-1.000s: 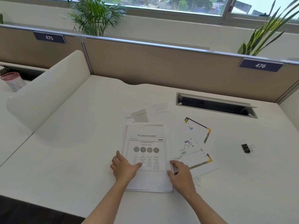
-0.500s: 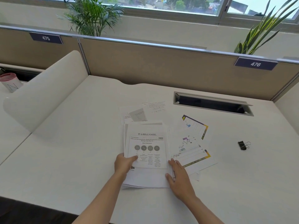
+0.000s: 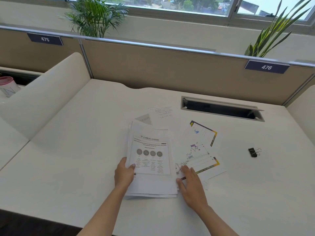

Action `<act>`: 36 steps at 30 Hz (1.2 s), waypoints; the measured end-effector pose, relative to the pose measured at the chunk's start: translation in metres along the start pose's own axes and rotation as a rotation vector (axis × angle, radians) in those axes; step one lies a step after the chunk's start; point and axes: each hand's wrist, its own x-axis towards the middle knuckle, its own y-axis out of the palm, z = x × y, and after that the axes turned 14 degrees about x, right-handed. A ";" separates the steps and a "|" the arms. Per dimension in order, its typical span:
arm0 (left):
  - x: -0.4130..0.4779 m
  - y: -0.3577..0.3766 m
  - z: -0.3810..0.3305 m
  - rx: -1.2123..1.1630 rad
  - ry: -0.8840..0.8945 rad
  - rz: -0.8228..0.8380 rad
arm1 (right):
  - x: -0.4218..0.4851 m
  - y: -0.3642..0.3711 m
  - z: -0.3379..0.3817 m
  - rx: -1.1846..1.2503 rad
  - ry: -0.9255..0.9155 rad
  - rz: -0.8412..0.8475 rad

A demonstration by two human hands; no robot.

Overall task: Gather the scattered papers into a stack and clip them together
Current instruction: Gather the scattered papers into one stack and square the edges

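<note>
A stack of white papers (image 3: 153, 183) lies on the white desk (image 3: 76, 167), its top sheet printed with four grey circles. My left hand (image 3: 123, 174) grips the stack's left edge, thumb on top, and that edge is raised a little. My right hand (image 3: 191, 184) rests flat, fingers apart, on the colour chart sheets (image 3: 199, 155) beside the stack's right edge. More loose sheets (image 3: 160, 113) lie behind the stack. A black binder clip (image 3: 253, 152) sits apart on the desk at the right.
A cable tray slot (image 3: 221, 109) opens in the desk behind the papers. A tan partition (image 3: 170, 68) with tags 475 and 476 backs the desk. A white curved divider (image 3: 42, 103) stands at the left, with a pink-lidded cup (image 3: 7, 86) beyond it.
My left hand has shifted from lying on the top sheet to gripping the stack's left edge and lifting it slightly. My right hand has stayed beside the stack on the chart sheets.
</note>
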 end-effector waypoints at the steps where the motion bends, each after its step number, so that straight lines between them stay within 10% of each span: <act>1: 0.003 -0.003 0.002 -0.015 0.003 -0.003 | 0.001 -0.003 -0.003 -0.032 0.010 0.001; 21: 0.017 -0.014 0.021 -0.164 0.007 0.131 | 0.025 -0.063 -0.028 -0.173 0.445 -0.199; 36: 0.011 0.038 -0.056 0.112 0.304 0.247 | 0.023 -0.063 -0.029 -0.087 0.415 -0.124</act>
